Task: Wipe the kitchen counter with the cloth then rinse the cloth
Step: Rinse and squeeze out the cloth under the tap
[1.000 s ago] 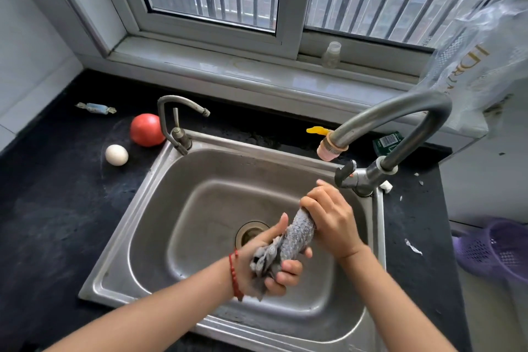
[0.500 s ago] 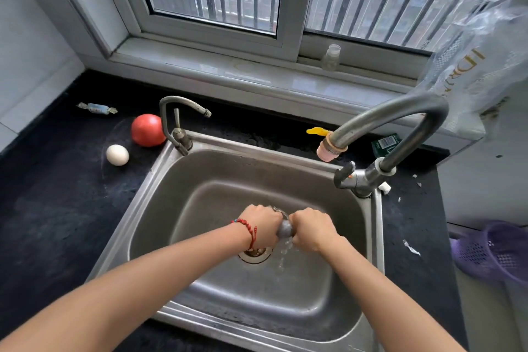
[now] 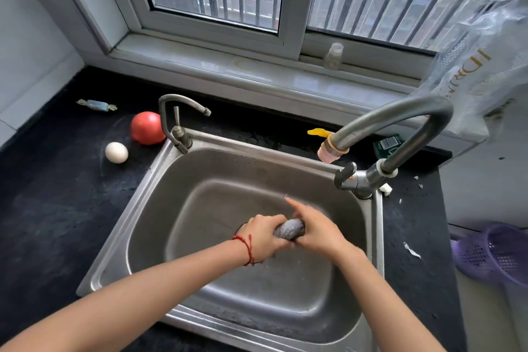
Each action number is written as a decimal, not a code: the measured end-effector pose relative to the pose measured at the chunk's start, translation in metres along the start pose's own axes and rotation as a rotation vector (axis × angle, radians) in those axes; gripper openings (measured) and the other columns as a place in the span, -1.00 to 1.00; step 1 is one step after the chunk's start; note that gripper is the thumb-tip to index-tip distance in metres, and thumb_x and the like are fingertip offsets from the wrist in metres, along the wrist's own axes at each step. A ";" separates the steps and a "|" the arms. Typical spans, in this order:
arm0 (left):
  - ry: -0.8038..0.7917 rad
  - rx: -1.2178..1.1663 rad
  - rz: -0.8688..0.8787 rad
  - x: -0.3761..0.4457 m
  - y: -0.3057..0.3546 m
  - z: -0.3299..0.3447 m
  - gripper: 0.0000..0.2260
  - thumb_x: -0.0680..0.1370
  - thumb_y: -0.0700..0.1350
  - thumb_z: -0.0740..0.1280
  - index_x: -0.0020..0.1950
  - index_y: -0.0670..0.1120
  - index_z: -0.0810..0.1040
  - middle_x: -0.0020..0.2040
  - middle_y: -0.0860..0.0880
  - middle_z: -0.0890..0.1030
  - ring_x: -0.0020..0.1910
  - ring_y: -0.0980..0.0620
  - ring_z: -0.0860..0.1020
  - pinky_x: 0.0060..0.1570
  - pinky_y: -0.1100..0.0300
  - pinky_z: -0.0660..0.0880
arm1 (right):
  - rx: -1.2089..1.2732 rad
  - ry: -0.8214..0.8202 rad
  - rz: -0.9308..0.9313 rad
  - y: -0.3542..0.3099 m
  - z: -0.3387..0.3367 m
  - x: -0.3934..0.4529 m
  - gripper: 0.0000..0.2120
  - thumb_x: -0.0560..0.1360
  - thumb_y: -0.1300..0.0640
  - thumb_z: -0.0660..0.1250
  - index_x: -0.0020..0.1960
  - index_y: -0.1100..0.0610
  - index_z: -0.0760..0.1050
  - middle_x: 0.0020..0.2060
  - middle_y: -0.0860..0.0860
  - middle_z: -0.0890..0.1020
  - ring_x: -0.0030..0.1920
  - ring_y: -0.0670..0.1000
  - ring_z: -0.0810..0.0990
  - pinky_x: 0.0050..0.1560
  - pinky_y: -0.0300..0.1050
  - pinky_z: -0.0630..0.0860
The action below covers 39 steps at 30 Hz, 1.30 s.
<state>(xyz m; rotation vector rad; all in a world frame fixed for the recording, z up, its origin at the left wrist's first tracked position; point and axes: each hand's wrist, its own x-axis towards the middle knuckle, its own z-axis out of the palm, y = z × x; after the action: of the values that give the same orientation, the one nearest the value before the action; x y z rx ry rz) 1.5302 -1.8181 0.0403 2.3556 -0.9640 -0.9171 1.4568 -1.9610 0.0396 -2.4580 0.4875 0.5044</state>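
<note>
Both hands clamped on cloth (image 3: 289,229) over sink (image 3: 160,188).
Left hand (image 3: 264,233) grips its left end, right hand (image 3: 315,233) its right; twisted grey roll between my fists.

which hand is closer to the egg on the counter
The left hand. It grips the cloth over the sink, on the side toward the egg. The right hand grips the cloth's other end, farther from the egg.

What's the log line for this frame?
stage: wringing | cloth: twisted over sink | left hand: gripping | right hand: gripping
</note>
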 end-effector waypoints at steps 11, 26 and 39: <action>-1.097 -1.422 -0.213 -0.030 0.013 -0.021 -0.60 0.25 0.31 0.38 -0.11 0.04 0.59 -0.53 0.10 0.46 -0.57 0.20 0.42 -0.62 0.43 0.35 | -0.338 0.911 -0.763 -0.006 -0.005 -0.025 -0.67 0.56 0.01 0.07 -0.22 0.15 0.46 -0.36 0.06 0.52 -0.28 0.10 0.50 -0.02 0.02 0.52; -0.165 0.085 0.098 -0.007 0.020 -0.017 -0.86 0.42 -0.17 0.25 -0.05 -0.16 0.49 -0.12 -0.18 0.64 -0.10 -0.17 0.57 -0.22 0.18 0.41 | -0.861 0.357 -0.582 -0.016 -0.018 -0.015 -0.85 0.09 0.19 0.33 -0.44 0.07 0.36 -0.65 -0.02 0.43 -0.69 -0.03 0.41 -0.69 -0.33 0.20; -0.200 0.546 0.163 0.014 -0.011 0.016 -0.73 0.49 -0.09 0.18 0.13 -0.19 0.36 0.08 -0.26 0.60 0.06 -0.29 0.55 -0.03 -0.02 0.45 | -0.502 -0.136 -0.013 -0.026 0.021 -0.007 -0.75 0.43 0.27 0.21 0.08 0.21 0.51 0.07 0.20 0.61 0.09 0.24 0.57 0.00 0.01 0.49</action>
<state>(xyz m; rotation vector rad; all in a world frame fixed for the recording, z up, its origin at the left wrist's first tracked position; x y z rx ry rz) 1.5311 -1.8231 0.0163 2.5916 -1.6350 -0.9257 1.4572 -1.9270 0.0391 -2.8681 0.3140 0.8699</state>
